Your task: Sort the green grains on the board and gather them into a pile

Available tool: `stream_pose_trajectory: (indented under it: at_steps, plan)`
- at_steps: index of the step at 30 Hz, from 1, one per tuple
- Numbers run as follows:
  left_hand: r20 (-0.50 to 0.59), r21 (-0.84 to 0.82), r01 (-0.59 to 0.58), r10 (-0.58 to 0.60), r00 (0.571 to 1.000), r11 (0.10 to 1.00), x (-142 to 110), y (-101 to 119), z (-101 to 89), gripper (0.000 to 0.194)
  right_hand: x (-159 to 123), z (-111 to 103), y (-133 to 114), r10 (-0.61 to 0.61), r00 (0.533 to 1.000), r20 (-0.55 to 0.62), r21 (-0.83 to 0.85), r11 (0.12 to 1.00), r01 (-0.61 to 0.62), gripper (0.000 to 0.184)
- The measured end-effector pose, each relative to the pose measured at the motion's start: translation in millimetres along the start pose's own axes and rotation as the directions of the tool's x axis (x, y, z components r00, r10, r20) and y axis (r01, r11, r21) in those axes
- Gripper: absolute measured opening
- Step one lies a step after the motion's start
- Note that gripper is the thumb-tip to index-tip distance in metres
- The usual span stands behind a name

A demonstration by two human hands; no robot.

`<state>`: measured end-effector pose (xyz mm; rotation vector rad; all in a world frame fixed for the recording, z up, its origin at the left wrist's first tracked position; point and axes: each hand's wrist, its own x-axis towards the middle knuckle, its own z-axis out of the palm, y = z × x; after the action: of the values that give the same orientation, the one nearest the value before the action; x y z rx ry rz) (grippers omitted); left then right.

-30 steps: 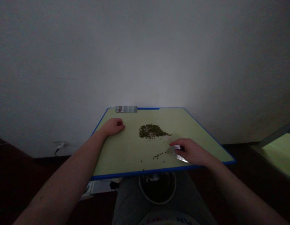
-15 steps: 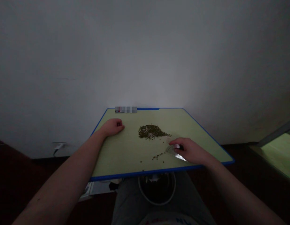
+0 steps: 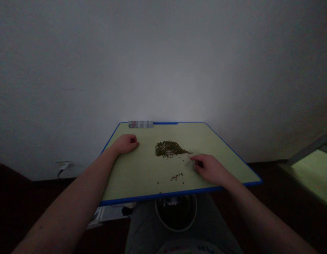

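Observation:
My left hand (image 3: 125,144) rests curled on the far left of a pale green board with a blue edge (image 3: 142,176), holding nothing. A heap of small green mung beans (image 3: 168,149) lies mid-board, to the right of that hand. My right hand (image 3: 211,169) sits just below and right of the heap, its fingers over a transparent plastic piece (image 3: 190,164). Most of that piece is hidden under the hand, and its exact shape is hard to make out. A few stray beans (image 3: 176,176) lie beside it.
Under the board's near edge, a dark round bowl with a pale rim (image 3: 176,213) sits over my grey-clad lap. A white wall (image 3: 163,63) stands behind the board. A bright green surface (image 3: 311,173) shows at the far right, and a wall socket with a cable (image 3: 64,167) at the left.
My right hand has slid slightly left and toward the far side of the board, covering more of the transparent piece. The view has shifted slightly. My left hand and the bean heap stay in place on the board.

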<state>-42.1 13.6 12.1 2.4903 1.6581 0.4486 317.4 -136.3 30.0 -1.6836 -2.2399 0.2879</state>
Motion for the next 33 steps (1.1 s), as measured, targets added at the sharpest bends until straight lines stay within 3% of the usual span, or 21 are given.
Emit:
stream_pose_trajectory:
  at_steps: [6, 18, 28, 33]
  plan:
    - [0.004, -0.001, 0.008, -0.008, 1.000, 1.000, -1.2, 3.3, -1.9, 0.027, 9.8, -4.0, 6.1, 0.066, 0.997, -0.038, -0.108, 0.992, -0.070, 0.036]
    - [0.003, -0.012, 0.004, -0.004, 1.000, 1.000, -1.2, 2.8, -1.7, 0.027, 23.8, 5.0, -6.2, -0.118, 0.993, -0.011, -0.072, 0.990, 0.117, 0.037]
    - [0.012, 0.006, 0.010, -0.010, 1.000, 1.000, -0.9, 3.8, -3.2, 0.029, 30.3, 9.7, -10.9, 0.029, 0.998, -0.061, -0.138, 0.990, -0.037, 0.034]
    - [0.004, 0.018, -0.008, 0.008, 1.000, 1.000, -0.8, 1.6, -1.8, 0.029, 35.5, 9.4, -9.4, 0.007, 0.998, -0.058, -0.136, 0.991, -0.015, 0.033]
